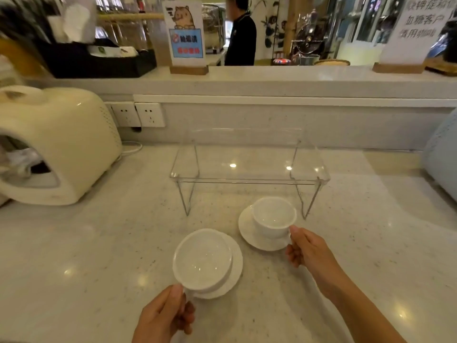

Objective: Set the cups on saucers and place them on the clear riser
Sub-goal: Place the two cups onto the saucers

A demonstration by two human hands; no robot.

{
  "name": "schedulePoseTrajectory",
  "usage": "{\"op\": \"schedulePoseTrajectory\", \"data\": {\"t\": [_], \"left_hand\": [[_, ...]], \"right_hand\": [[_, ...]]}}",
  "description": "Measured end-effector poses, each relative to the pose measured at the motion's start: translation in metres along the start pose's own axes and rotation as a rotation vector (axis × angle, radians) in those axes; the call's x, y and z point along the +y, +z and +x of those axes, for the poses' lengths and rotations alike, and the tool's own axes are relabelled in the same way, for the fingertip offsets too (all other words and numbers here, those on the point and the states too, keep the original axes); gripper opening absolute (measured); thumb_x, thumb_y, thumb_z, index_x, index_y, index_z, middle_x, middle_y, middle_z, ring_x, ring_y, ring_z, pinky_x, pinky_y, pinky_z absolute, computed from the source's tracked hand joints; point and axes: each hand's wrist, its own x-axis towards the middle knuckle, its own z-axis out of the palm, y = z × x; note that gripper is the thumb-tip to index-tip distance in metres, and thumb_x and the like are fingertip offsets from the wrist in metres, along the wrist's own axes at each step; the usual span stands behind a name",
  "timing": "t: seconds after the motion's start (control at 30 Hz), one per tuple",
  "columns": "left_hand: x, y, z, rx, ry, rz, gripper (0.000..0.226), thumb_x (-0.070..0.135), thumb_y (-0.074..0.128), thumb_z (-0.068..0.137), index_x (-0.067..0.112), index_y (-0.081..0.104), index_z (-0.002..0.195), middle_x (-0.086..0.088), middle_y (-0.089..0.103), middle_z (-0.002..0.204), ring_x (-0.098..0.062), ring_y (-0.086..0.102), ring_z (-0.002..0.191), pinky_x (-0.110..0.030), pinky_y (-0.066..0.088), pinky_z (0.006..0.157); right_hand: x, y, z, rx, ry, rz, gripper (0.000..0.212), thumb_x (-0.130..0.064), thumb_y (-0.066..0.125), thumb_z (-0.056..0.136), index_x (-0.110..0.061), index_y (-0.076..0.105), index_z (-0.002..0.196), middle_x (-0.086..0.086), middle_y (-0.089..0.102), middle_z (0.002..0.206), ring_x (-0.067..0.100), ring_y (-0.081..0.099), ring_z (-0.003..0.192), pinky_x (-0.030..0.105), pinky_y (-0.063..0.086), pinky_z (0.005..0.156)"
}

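Here the pale stone surface (99,243) carries the clear riser (249,167) at twelve o'clock, its top bare. Two saucers lie before it: the near saucer (235,273) at six o'clock, the far saucer (249,231) toward one. Each bears a cup. The left hand (163,315) pinches the near cup (202,259) by its handle, fingers closed; the right hand (306,248) likewise grips the far cup (273,216). Seating looks nearly done; next, each pair needs lifting level by the saucer onto the riser.
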Motion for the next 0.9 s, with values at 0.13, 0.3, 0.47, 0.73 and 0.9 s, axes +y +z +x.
{"op": "schedulePoseTrajectory", "data": {"t": [0.13, 0.3, 0.47, 0.73, 0.9], "left_hand": [[0.002, -0.008, 0.004, 0.040, 0.004, -0.017, 0.048, 0.010, 0.045, 0.091, 0.003, 0.046, 0.044, -0.014, 0.052, 0.042, -0.028, 0.047, 0.053, -0.035, 0.036, 0.053], [0.003, -0.010, 0.011, 0.051, 0.021, 0.022, 0.046, 0.013, 0.044, 0.092, 0.003, 0.047, 0.047, -0.013, 0.054, 0.045, -0.026, 0.047, 0.050, -0.033, 0.039, 0.049], [0.002, -0.005, 0.016, 0.024, 0.013, 0.072, 0.045, 0.017, 0.045, 0.092, 0.008, 0.048, 0.048, -0.013, 0.054, 0.051, -0.023, 0.047, 0.051, -0.030, 0.042, 0.045], [-0.004, 0.003, 0.020, -0.011, 0.013, 0.153, 0.045, 0.023, 0.046, 0.092, 0.011, 0.051, 0.049, -0.003, 0.060, 0.046, -0.017, 0.055, 0.047, -0.031, 0.048, 0.050], [-0.005, 0.002, 0.021, -0.047, 0.045, 0.235, 0.047, 0.028, 0.048, 0.091, 0.016, 0.059, 0.046, -0.003, 0.065, 0.050, -0.015, 0.060, 0.049, -0.028, 0.054, 0.051]], "right_hand": [[0.000, 0.007, 0.004, 0.007, 0.018, -0.009, 0.038, -0.036, 0.040, 0.095, -0.012, 0.049, 0.067, 0.010, 0.059, 0.067, 0.018, 0.053, 0.056, 0.028, 0.045, 0.055], [0.001, 0.008, 0.003, 0.010, 0.047, 0.025, 0.036, -0.036, 0.043, 0.094, -0.010, 0.056, 0.073, 0.012, 0.062, 0.071, 0.019, 0.054, 0.057, 0.026, 0.044, 0.052], [0.003, 0.005, 0.002, 0.043, 0.079, -0.008, 0.036, -0.041, 0.047, 0.091, -0.008, 0.062, 0.085, 0.009, 0.066, 0.074, 0.016, 0.053, 0.048, 0.024, 0.044, 0.045], [0.009, 0.006, -0.008, 0.062, 0.035, 0.044, 0.028, -0.039, 0.053, 0.089, -0.013, 0.062, 0.091, 0.006, 0.068, 0.071, 0.012, 0.056, 0.046, 0.024, 0.046, 0.044], [0.012, 0.008, -0.010, 0.068, 0.024, 0.065, 0.016, -0.032, 0.055, 0.089, -0.019, 0.063, 0.096, 0.007, 0.068, 0.070, 0.013, 0.056, 0.048, 0.027, 0.046, 0.047]]}}
